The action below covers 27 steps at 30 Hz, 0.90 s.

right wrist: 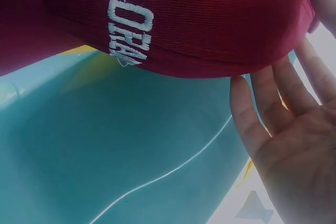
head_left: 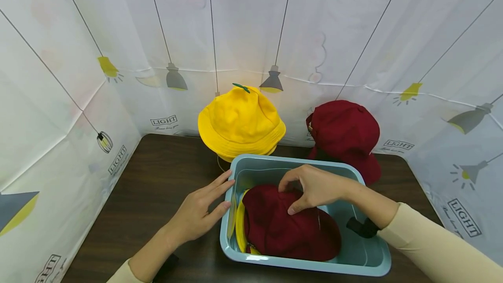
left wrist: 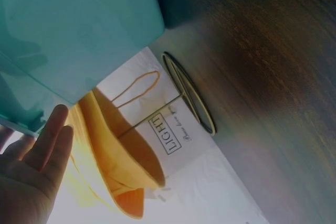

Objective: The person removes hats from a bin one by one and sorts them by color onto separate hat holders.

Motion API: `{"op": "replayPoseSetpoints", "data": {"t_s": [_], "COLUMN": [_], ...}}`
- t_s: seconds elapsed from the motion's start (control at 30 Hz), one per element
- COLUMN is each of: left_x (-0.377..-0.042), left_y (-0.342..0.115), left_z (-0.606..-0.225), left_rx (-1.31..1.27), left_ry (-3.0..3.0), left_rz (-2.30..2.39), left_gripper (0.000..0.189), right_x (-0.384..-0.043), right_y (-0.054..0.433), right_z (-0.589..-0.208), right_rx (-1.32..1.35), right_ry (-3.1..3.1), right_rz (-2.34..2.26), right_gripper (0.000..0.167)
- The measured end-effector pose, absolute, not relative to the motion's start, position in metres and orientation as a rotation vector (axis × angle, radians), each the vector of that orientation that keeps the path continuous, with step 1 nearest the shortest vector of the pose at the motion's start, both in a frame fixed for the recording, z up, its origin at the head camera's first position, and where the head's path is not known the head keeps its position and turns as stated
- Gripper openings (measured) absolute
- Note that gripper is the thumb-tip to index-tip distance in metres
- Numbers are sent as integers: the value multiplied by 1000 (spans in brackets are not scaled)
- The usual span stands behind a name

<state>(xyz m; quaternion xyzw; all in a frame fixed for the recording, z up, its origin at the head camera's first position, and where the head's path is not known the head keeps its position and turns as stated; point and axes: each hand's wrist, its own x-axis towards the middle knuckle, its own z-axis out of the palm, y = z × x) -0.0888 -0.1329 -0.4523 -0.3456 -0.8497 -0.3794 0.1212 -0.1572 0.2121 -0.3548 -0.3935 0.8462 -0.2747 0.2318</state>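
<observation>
A dark red baseball cap (head_left: 280, 226) with white embroidered letters lies in the light blue plastic bin (head_left: 305, 267), its brim toward the right. My right hand (head_left: 314, 187) reaches in from the right and holds the crown between thumb and fingers; in the right wrist view, fingers (right wrist: 294, 85) meet the crown's edge. Beneath the red cap and to its left, part of a yellow hat (head_left: 240, 226) shows inside the bin. My left hand (head_left: 196, 213) has its fingers extended, fingertips at the bin's left rim.
Behind the bin, a yellow bucket hat (head_left: 239, 121) with a green sprout sits on a wire stand (left wrist: 189, 93). Another dark red cap (head_left: 346, 130) hangs at the back right. Lamp-printed white cloth (head_left: 177, 21) encloses the dark wooden table (head_left: 157, 178) at the back and sides.
</observation>
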Motion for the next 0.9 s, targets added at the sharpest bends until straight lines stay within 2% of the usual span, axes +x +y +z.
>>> {"op": "replayPoseSetpoints", "data": {"t_s": [0.43, 0.9], "left_x": [-89, -89], "left_y": [-133, -133], "left_z": [-453, -453], "left_rx": [-1009, -1016], "left_ry": [-2484, -2459], "left_rz": [-1110, -1094], "left_gripper": [52, 51], "right_x": [-159, -154], "right_y": [210, 214], "right_z": [-361, -357], "right_rx": [-1145, -1205], "right_ry": [2283, 2323], "right_rz": [-834, -903], "right_gripper": [21, 20]}}
